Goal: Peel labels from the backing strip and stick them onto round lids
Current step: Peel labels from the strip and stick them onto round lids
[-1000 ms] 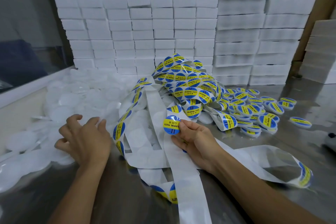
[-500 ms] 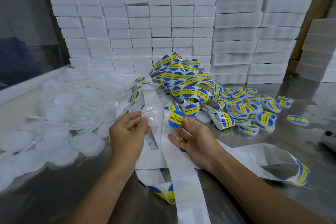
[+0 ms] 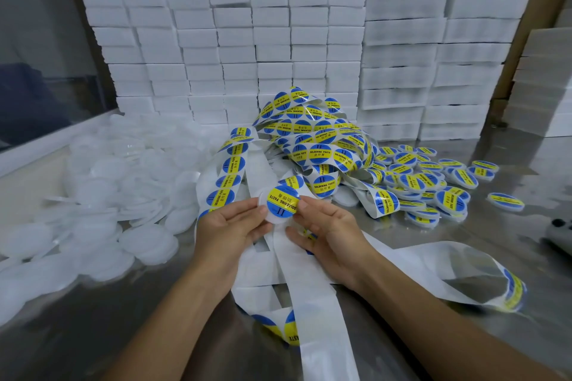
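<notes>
Left hand: your left hand pinches the clear round plastic lid at its left edge.
Right hand: your right hand pinches the round blue-and-yellow label over that lid.
Backing strip: the white paper strip trails near, beneath both hands.
Labelled lids: pile at right.

The labels were blue rounds crossed by yellow bands with black lettering; the lids were clear-white, the worktop grey steel.

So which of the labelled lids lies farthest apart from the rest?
The labelled lid alone on the steel table, right of the labelled pile; the others overlap or touch.
</notes>
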Tool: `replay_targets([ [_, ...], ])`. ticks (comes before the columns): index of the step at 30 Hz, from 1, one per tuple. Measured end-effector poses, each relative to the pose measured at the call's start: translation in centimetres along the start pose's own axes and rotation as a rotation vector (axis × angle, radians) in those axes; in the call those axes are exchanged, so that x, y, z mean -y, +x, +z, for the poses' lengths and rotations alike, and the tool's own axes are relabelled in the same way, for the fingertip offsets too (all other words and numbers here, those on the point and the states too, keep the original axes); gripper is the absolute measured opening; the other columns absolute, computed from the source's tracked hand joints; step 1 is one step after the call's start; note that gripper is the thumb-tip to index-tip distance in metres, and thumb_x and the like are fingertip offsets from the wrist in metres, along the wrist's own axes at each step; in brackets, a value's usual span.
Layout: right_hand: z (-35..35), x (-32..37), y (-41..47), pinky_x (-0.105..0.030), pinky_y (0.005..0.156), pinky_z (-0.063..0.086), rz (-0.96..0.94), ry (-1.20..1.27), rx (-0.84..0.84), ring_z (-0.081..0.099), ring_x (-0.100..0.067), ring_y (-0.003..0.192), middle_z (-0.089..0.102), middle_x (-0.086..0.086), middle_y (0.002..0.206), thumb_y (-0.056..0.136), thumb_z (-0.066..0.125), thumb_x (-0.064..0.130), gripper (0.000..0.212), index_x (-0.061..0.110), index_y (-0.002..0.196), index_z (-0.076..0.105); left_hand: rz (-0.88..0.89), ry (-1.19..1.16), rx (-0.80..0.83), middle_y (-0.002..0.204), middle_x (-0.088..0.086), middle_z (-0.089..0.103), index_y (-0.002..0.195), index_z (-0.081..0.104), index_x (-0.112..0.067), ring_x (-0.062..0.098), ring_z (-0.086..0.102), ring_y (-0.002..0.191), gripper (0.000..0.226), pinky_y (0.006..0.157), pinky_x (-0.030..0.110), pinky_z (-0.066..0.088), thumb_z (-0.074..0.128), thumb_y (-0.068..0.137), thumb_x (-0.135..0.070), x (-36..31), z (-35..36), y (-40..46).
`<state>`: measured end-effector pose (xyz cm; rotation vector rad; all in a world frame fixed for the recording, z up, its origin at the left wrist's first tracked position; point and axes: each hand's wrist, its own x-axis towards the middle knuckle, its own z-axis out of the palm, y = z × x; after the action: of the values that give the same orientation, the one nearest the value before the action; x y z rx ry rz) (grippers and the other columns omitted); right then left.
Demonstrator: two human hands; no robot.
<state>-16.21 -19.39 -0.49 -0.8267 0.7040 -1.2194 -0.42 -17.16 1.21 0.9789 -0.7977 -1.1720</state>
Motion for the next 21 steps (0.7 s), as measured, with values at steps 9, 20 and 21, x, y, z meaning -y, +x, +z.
replay_targets([
  [9, 0.21, 0.05, -0.31, -0.030, 0.078, 0.059, 0.006, -0.047, 0.008, 0.069, -0.010, 0.082, 0.076, -0.006, 0.098, 0.067, 0.078, 0.020, 0.021, 0.015, 0.088, 0.081, 0.004, 0.009, 0.013, 0.083, 0.012, 0.076, 0.091, 0.069, -0.004, 0.019, 0.074, 0.073, 0.014, 0.062, 0.022, 0.058, 0.072, 0.079, 0.002, 0.02, -0.18, 0.13],
  [20, 0.21, 0.06, -0.31, -0.031, 0.076, 0.059, -0.012, -0.069, 0.003, 0.069, -0.008, 0.079, 0.076, -0.005, 0.093, 0.067, 0.078, 0.020, 0.020, 0.016, 0.087, 0.081, 0.031, 0.047, -0.049, 0.077, 0.011, 0.076, 0.088, 0.070, -0.006, 0.019, 0.073, 0.067, 0.012, 0.059, 0.021, 0.057, 0.074, 0.079, 0.001, 0.22, 0.08, 0.02],
  [21, 0.22, 0.04, -0.35, -0.031, 0.077, 0.059, -0.019, -0.081, -0.002, 0.069, -0.007, 0.078, 0.076, -0.004, 0.091, 0.068, 0.079, 0.020, 0.019, 0.016, 0.087, 0.081, 0.047, 0.069, -0.064, 0.076, 0.009, 0.076, 0.087, 0.070, -0.007, 0.018, 0.073, 0.065, 0.012, 0.059, 0.021, 0.057, 0.074, 0.079, 0.000, 0.29, 0.12, -0.03],
])
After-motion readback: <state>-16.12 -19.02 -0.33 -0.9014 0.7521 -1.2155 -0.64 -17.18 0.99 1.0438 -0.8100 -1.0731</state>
